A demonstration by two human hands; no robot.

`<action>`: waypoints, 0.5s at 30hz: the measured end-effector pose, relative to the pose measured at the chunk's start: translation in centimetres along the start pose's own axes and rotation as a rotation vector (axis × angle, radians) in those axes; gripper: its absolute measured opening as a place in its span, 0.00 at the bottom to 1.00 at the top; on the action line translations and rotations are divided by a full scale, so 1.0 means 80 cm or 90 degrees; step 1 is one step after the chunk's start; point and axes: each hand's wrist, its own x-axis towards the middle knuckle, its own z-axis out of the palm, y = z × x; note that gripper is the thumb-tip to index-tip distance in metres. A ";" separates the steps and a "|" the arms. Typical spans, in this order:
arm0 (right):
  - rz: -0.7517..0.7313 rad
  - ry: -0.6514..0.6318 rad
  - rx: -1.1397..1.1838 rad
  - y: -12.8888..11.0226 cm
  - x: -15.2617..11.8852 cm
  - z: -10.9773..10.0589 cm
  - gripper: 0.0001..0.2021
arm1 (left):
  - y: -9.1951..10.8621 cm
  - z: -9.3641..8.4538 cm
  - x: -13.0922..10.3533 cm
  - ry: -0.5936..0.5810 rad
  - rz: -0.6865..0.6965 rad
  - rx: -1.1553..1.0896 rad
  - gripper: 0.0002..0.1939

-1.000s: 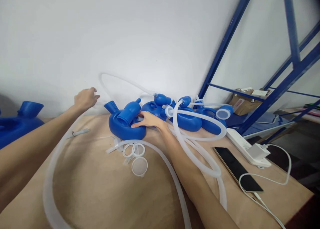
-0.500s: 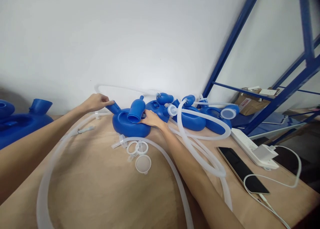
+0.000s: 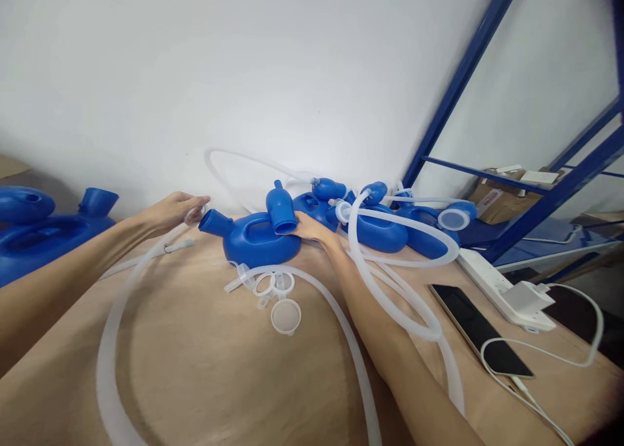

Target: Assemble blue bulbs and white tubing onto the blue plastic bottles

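My left hand (image 3: 181,213) pinches the end of a translucent hose (image 3: 117,326), at a clear fitting just left of a blue urinal bottle's open neck. The blue urinal bottle (image 3: 238,243) sits on the table with its neck angled up to the left. My right hand (image 3: 308,227) is closed at the bottle's right end, its fingers partly hidden. Beside its thumb a blue cup-shaped spout piece (image 3: 281,209) leans against the bottle, wide mouth downward. In front lie white rings (image 3: 264,283), a round translucent cap (image 3: 286,316) and another hose end (image 3: 236,282).
More blue bottles (image 3: 383,231) with coiled hoses (image 3: 419,329) crowd the right. Another blue bottle (image 3: 58,231) stands at far left. A phone (image 3: 480,329), a power strip (image 3: 507,290) and a white cable lie near the right edge, beside a blue metal frame (image 3: 463,82).
My left hand has let go of the bottle's neck and taken hold of the hose end beside it. The bottle has turned slightly, while my right hand stays at its right end.
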 end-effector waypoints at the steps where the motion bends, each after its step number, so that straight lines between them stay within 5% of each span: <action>1: -0.003 -0.003 0.005 0.000 0.000 0.000 0.27 | 0.000 -0.005 -0.005 -0.006 -0.008 0.006 0.30; 4: -0.002 0.002 0.013 0.000 0.000 0.001 0.26 | 0.015 -0.013 -0.025 0.069 -0.017 0.109 0.29; 7: 0.010 0.015 0.010 -0.001 0.000 0.003 0.27 | 0.051 0.006 -0.057 0.100 0.084 0.221 0.28; 12: 0.040 0.034 -0.035 -0.007 0.000 0.005 0.28 | 0.115 0.102 -0.118 -0.121 0.321 0.193 0.30; 15: 0.041 0.047 -0.055 -0.012 -0.001 0.006 0.27 | 0.124 0.149 -0.141 -0.140 0.409 0.189 0.24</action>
